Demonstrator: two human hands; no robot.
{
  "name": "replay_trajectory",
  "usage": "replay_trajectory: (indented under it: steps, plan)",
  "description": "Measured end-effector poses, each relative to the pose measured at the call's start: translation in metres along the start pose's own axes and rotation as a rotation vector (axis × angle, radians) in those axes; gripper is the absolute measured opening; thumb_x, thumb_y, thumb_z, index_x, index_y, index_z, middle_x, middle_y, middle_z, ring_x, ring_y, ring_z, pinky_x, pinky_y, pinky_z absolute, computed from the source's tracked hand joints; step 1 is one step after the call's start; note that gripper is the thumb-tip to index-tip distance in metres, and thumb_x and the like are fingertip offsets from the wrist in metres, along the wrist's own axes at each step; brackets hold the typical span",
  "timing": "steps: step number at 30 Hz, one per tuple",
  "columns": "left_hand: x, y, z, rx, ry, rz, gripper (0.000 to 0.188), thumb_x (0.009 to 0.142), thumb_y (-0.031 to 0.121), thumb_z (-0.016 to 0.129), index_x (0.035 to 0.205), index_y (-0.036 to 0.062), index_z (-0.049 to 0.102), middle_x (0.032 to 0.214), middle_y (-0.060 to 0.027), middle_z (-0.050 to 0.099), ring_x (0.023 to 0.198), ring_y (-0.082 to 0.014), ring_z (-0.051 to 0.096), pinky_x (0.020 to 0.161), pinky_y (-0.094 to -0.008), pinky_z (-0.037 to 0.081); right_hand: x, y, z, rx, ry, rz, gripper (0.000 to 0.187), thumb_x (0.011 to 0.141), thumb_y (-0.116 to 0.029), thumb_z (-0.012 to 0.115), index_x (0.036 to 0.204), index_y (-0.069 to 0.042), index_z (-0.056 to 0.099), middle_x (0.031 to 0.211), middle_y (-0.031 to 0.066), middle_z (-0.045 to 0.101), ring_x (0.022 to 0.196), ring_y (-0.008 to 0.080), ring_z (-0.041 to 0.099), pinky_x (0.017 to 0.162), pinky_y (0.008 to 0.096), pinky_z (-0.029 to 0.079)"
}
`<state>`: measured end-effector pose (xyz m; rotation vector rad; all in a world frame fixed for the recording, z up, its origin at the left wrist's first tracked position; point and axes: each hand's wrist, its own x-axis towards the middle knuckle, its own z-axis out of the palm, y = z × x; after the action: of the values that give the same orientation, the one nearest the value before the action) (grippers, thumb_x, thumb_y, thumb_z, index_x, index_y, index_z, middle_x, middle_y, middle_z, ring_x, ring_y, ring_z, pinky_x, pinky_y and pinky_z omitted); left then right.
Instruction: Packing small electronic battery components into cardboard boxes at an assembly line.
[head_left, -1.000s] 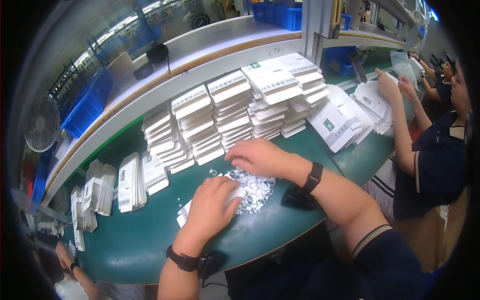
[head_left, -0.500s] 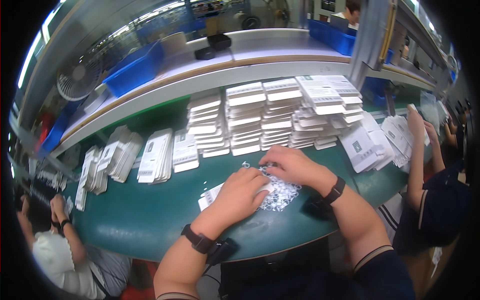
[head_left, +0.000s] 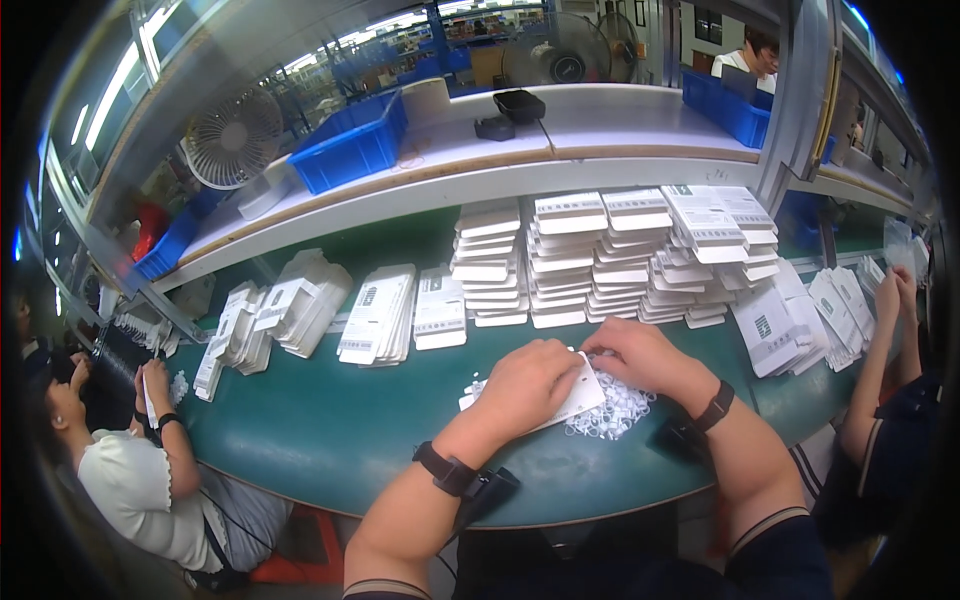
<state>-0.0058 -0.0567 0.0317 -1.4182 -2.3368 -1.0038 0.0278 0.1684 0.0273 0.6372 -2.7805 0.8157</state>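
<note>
My left hand [head_left: 530, 385] is closed around a flat white cardboard box [head_left: 576, 402], tilted above the green tabletop. Its fingers lie over the upper side, and one corner of the box sticks out past them. Just to the right, my right hand [head_left: 645, 355] has its fingertips pinched together at the edge of that box; what they hold is too small to make out. Below the fingertips lies a loose pile of small white plastic loops [head_left: 618, 410], partly covered by the box and my right hand.
Tall stacks of flat white boxes [head_left: 560, 270] stand behind my hands, with smaller fanned bundles [head_left: 375, 315] to the left and more [head_left: 775, 330] at right. Above runs a shelf with a blue bin [head_left: 350, 150] and a fan [head_left: 233, 140]. Co-workers sit at left [head_left: 135, 470] and right.
The whole view has swung left, so everything sits further right. The box in my left hand has tilted up and shows more of its face; my right fingers have come up to its edge.
</note>
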Motion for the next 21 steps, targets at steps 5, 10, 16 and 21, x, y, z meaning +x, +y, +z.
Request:
replay_trajectory:
  steps: [5,10,16,21]
  plan:
    - [0.001,-0.019,-0.018,0.043,0.295,-0.151,0.018,0.085,0.001,0.061,0.102,0.0053,0.066,0.088,-0.0104,0.062,0.082,-0.0274,0.062,0.071,-0.0345,0.050,0.002,-0.007,-0.001,0.032,-0.037,0.060,0.017,0.086,-0.017,0.066,0.102,-0.011,0.069,0.095,0.0076,0.063,0.086,0.0277,0.063,0.078,0.0380,0.051]
    - [0.004,-0.047,-0.041,0.041,0.640,-0.312,0.032,0.083,-0.001,0.057,0.115,0.0009,0.057,0.105,-0.0149,0.056,0.098,-0.0280,0.059,0.083,-0.0370,0.051,0.002,-0.002,-0.001,-0.002,-0.007,0.008,0.017,0.086,-0.018,0.066,0.102,-0.010,0.069,0.095,0.0076,0.063,0.087,0.0274,0.063,0.078,0.0377,0.051]
    - [-0.005,-0.086,-0.037,-0.372,0.638,-0.546,0.045,0.091,0.008,0.059,0.133,0.0003,0.048,0.131,-0.0170,0.051,0.120,-0.0267,0.053,0.096,-0.0362,0.049,0.006,-0.001,0.001,0.016,0.001,-0.020,0.018,0.086,-0.016,0.065,0.102,-0.008,0.069,0.094,0.0088,0.064,0.084,0.0274,0.063,0.076,0.0357,0.051]
    - [-0.001,-0.086,-0.028,-0.569,0.528,-0.613,0.056,0.095,0.016,0.058,0.144,-0.0012,0.037,0.143,-0.0204,0.044,0.129,-0.0300,0.049,0.102,-0.0381,0.045,0.003,-0.002,-0.001,0.014,-0.011,-0.007,0.018,0.086,-0.016,0.065,0.102,-0.009,0.069,0.093,0.0090,0.063,0.084,0.0275,0.063,0.075,0.0355,0.051]
